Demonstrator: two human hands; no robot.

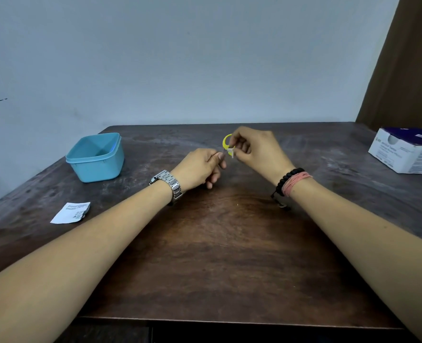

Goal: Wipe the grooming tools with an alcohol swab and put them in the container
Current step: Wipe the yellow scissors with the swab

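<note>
Above the middle of the table, both hands meet around a small grooming tool with a yellow loop handle (226, 141). My left hand (200, 169) pinches its thin metal end between thumb and forefinger. My right hand (257, 149) pinches a small white alcohol swab (230, 152) against the tool just below the yellow loop. Most of the tool is hidden by the fingers. The light blue plastic container (91, 161) stands open at the table's left side, apart from both hands; nothing shows inside it.
A torn white swab wrapper (71, 212) lies on the dark wooden table (217, 243) near its left edge. A white and purple box (408, 152) sits at the far right. A grey wall stands behind the table, with a brown curtain to the right.
</note>
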